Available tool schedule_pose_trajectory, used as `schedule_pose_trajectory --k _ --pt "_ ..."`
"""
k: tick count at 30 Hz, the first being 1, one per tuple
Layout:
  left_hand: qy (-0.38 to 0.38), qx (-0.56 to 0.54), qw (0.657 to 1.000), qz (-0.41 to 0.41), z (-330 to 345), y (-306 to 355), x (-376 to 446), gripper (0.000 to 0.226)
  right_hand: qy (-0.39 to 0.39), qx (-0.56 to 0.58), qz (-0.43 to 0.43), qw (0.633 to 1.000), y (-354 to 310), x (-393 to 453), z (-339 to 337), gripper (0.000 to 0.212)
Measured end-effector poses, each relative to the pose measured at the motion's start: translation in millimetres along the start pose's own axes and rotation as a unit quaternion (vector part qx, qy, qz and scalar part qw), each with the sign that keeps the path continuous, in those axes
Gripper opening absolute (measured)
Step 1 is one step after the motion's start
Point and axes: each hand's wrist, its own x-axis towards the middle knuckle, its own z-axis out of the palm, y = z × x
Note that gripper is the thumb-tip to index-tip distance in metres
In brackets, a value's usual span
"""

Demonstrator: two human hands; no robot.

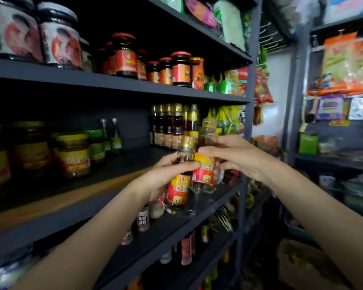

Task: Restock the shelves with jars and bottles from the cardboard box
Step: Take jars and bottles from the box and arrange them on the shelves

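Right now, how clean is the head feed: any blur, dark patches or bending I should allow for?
Head view: the two bottles in the left hand and right hand read fairly sharp; the top-left jars smear with blur; the shelf edges bow from the wide lens; the shelf recesses and lower corners sit in deep shadow.

The large white-labelled glass jars (15,30) at top left are blurred and cut by the frame edge. The left hand (164,178) hides part of the red-and-yellow-labelled glass bottle (179,181). The tan cardboard box (308,266) at bottom right is dim and smeared.
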Motion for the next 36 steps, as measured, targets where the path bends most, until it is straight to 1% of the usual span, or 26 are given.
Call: schedule_pose_trajectory --k 3,5,7,9,11,13,15,17,20,22,25,29,32,36 --pt "0.048 0.022 0.998 0.029 -13 14 30 0.035 0.002 0.001 -0.02 1.0 -7 45 -12 0.025" --pt "0.105 0.007 0.993 0.061 -22 23 48 0.027 0.029 0.009 -0.05 0.998 -7 70 -22 0.022" --pt "0.172 0.057 0.978 0.104 -35 33 60 0.022 0.079 -0.008 -0.095 0.992 2 95 -34 0.027" --pt "0.211 0.094 0.963 0.136 -47 39 67 0.024 0.13 -0.049 -0.161 0.977 14 117 -44 0.035" --pt "0.245 0.119 0.951 0.144 -53 40 75 0.028 0.141 -0.076 -0.212 0.964 24 134 -51 0.041" --pt "0.275 0.175 0.936 0.135 -54 35 86 0.031 0.118 -0.105 -0.248 0.956 33 150 -56 0.046" --pt "0.296 0.238 0.916 0.129 -51 28 102 0.032 0.071 -0.123 -0.268 0.953 38 163 -58 0.048" --pt "0.326 0.27 0.898 0.12 -45 22 121 0.029 0.018 -0.139 -0.27 0.953 44 178 -55 0.05" --pt "0.355 0.321 0.873 0.098 -33 19 150 0.023 -0.015 -0.164 -0.268 0.949 60 204 -55 0.057" --pt "0.372 0.35 0.855 0.087 -25 17 166 0.022 -0.034 -0.145 -0.275 0.95 67 215 -61 0.06" --pt "0.398 0.381 0.832 0.066 -12 13 180 0.022 -0.061 -0.115 -0.299 0.945 77 225 -74 0.061" --pt "0.433 0.465 0.77 0.049 -1 12 189 0.026 -0.087 -0.097 -0.312 0.941 88 234 -89 0.058" --pt "0.466 0.479 0.742 0.047 5 13 192 0.034 -0.092 -0.087 -0.321 0.939 91 238 -97 0.055" --pt "0.479 0.513 0.711 0.04 9 14 198 0.04 -0.094 -0.081 -0.335 0.934 95 244 -111 0.055"
